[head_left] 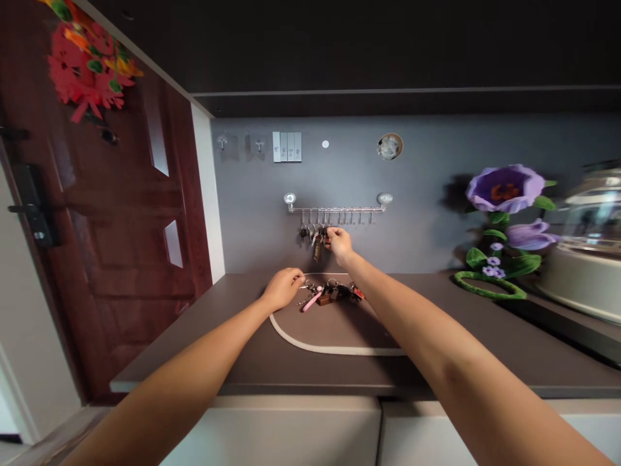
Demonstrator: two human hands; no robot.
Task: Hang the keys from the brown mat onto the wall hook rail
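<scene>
My right hand [340,244] is raised to the hook rail [334,210] on the grey wall, its fingers pinched on a dark key set partly hidden by them. Just left of it, several key sets [313,234] hang from the hooks, one with a brown tag [317,251]. Lower down, my left hand [285,287] rests at the left edge of a brown mat [334,333], loosely curled with a gap between thumb and finger. Beside its fingertips lie several more keys, among them a pink strap [312,300] and a brown fob [325,299].
Purple artificial flowers [507,191] and a glass-topped appliance [582,272] stand on the right of the counter [242,349]. A dark shelf [369,52] overhangs the rail. A red-brown door [130,246] is at left. Two hooks [259,145] and labelled switches [287,147] are above.
</scene>
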